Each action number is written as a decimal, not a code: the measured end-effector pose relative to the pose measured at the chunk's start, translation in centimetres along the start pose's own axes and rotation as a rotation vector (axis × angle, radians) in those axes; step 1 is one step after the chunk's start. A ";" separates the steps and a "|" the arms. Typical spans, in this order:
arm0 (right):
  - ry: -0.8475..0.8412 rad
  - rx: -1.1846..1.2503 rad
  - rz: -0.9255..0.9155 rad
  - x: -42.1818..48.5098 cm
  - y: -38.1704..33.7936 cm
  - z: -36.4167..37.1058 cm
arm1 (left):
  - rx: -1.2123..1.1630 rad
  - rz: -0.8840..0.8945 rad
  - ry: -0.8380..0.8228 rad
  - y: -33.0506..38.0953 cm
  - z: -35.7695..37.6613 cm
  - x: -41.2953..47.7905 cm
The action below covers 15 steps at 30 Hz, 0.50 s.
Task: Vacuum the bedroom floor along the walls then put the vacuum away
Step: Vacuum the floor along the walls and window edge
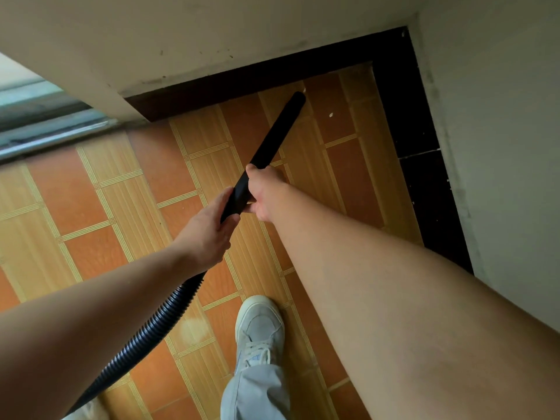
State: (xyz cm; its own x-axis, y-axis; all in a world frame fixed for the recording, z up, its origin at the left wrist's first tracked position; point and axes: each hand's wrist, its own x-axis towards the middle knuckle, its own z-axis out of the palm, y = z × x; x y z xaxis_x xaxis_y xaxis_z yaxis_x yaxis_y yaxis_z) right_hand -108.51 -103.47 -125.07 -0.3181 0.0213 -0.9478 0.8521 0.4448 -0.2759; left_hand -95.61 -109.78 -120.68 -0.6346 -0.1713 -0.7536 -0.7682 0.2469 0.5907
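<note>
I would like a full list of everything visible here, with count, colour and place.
vacuum tube: one, black, tip near the corner
hose: one, black ribbed, from tube to lower left
crumbs: a few, white, near the tube's tip
floor: one, orange and tan tiles
skirting: one, dark, along both walls
walls: two, off-white, top and right
metal track: one, grey, left edge
shoe: one, pale grey, bottom centre
left hand: one, holds tube's rear end
right hand: one, holds tube further forward
</note>
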 end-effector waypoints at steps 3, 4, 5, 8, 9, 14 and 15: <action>-0.007 -0.001 -0.006 0.3 -0.5 -0.6 | 0.017 0.005 0.012 0.5 0.3 0.5; -0.009 0.003 -0.005 0.3 -0.7 -0.9 | 0.022 0.005 0.016 0.7 0.4 0.6; -0.011 0.006 -0.003 0.4 -0.9 -1.1 | 0.025 0.004 0.018 0.9 0.5 0.6; -0.021 0.004 -0.004 0.3 -1.2 -1.6 | 0.025 0.000 0.024 1.3 0.7 0.9; -0.022 0.001 -0.007 0.2 -1.2 -1.7 | 0.027 0.000 0.026 1.4 0.7 0.9; -0.009 0.009 0.001 -0.7 -0.3 -2.4 | 0.030 -0.011 -0.004 1.3 1.3 0.1; -0.007 0.016 0.007 -0.8 0.1 -2.5 | 0.023 -0.013 -0.013 1.1 1.4 -0.1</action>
State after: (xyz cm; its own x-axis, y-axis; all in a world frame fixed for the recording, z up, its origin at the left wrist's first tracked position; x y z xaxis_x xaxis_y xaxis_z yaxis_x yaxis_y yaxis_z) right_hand -109.21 -101.16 -123.93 -0.3088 0.0177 -0.9510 0.8608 0.4305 -0.2714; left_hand -96.31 -108.13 -120.36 -0.6231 -0.1622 -0.7651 -0.7743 0.2663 0.5741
